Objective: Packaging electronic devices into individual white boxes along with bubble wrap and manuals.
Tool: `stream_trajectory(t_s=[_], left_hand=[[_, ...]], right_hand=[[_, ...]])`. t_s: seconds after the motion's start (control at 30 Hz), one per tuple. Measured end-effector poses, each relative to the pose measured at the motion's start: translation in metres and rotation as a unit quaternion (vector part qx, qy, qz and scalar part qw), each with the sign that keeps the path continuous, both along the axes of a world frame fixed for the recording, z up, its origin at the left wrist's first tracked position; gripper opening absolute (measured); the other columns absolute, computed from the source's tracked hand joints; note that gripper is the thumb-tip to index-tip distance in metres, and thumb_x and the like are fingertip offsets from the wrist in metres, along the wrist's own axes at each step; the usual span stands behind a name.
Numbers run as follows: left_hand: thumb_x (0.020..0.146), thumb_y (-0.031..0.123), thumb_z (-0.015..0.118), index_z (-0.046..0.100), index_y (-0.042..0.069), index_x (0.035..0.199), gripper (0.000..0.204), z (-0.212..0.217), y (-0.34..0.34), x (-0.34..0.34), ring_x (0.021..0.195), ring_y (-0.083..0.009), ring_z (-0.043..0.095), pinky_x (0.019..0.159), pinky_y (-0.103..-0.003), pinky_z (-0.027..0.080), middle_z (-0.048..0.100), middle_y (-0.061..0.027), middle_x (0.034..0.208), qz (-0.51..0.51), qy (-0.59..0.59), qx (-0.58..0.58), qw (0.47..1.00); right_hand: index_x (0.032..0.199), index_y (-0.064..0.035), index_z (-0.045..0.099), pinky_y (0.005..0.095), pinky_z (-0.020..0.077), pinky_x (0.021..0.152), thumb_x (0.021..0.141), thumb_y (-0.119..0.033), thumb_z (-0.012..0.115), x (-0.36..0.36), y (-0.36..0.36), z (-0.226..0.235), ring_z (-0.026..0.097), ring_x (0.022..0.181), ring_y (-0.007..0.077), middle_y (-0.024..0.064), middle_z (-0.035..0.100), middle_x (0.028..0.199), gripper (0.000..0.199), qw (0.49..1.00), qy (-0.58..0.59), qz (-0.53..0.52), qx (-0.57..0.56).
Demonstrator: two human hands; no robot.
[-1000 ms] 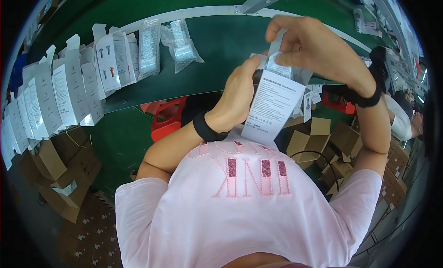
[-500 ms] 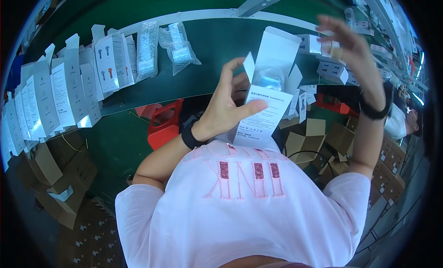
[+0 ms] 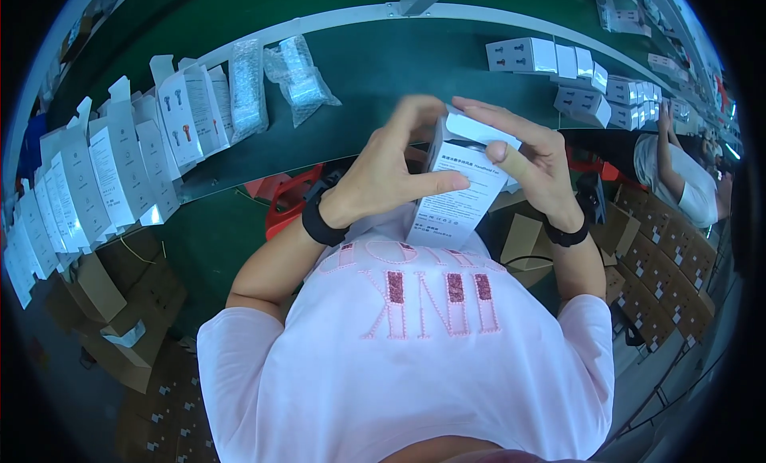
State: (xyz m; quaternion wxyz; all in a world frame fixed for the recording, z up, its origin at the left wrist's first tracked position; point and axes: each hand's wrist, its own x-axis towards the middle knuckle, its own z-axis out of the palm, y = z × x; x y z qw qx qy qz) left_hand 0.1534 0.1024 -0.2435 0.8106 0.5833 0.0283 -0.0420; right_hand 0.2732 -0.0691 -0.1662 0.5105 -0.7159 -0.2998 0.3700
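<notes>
A small white carton with printed text on its front stands upright, slightly tilted, close to my chest. My left hand is closed around its left side, thumb flat across the front and the other fingers at the upper left edge. On the carton's upper right is my right hand, with its thumb on the front near the top edge and its fingers over the top flap. The flap is folded over the opening, so what lies inside is hidden.
On the green table, a row of upright white cartons with raised flaps lines the left. Beside them lie two bubble-wrapped items. Closed white boxes sit at the far right. Below are a red stool and brown cardboard boxes. Another person is at right.
My right hand has come down from the upper right onto the carton's top. The top flap, raised before, is now folded over, covering the clear-wrapped contents. My left hand still holds the carton.
</notes>
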Motion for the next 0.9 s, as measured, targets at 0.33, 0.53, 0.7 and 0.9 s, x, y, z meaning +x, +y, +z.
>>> stream_trajectory(t_s=[0.33, 0.53, 0.7, 0.9], left_hand=[[0.073, 0.014, 0.083, 0.042, 0.006, 0.13, 0.071, 0.006, -0.008, 0.024, 0.111, -0.0223, 0.058, 0.091, -0.036, 0.051, 0.056, -0.012, 0.122, -0.046, 0.012, -0.036, 0.998], [0.077, 0.011, 0.079, 0.044, 0.006, 0.133, 0.066, 0.0, -0.025, 0.037, 0.112, -0.0213, 0.057, 0.09, -0.035, 0.05, 0.056, -0.0109, 0.124, -0.044, 0.036, -0.093, 0.994], [0.079, 0.011, 0.078, 0.045, 0.006, 0.134, 0.065, 0.005, -0.028, 0.055, 0.108, -0.0186, 0.058, 0.088, -0.033, 0.051, 0.057, -0.0101, 0.122, -0.042, 0.038, -0.046, 0.997], [0.081, 0.006, 0.075, 0.047, 0.006, 0.132, 0.058, -0.009, -0.041, 0.064, 0.108, -0.0152, 0.057, 0.092, -0.031, 0.048, 0.058, -0.0081, 0.119, -0.071, 0.078, -0.115, 0.988]], right_hand=[[0.12, -0.0028, 0.064, 0.0451, 0.0407, 0.102, 0.09, -0.02, 0.059, 0.02, -0.019, 0.017, 0.053, 0.122, 0.0371, 0.0216, 0.058, 0.129, 0.035, 0.979, -0.153, 0.134, -0.023], [0.13, -0.0051, 0.058, 0.0443, 0.03, 0.11, 0.088, -0.023, 0.063, 0.016, -0.042, 0.006, 0.037, 0.137, 0.0348, 0.0222, 0.037, 0.148, 0.046, 0.978, -0.185, 0.087, -0.049], [0.126, -0.0021, 0.059, 0.0411, 0.0366, 0.106, 0.085, -0.015, 0.068, 0.024, -0.062, -0.009, 0.046, 0.13, 0.0317, 0.0205, 0.05, 0.138, 0.044, 0.987, -0.1, -0.122, 0.036], [0.111, -0.0003, 0.067, 0.0405, 0.0447, 0.098, 0.083, -0.006, 0.068, 0.028, -0.068, -0.005, 0.059, 0.115, 0.0328, 0.0152, 0.066, 0.116, 0.029, 0.978, -0.206, -0.03, -0.031]])
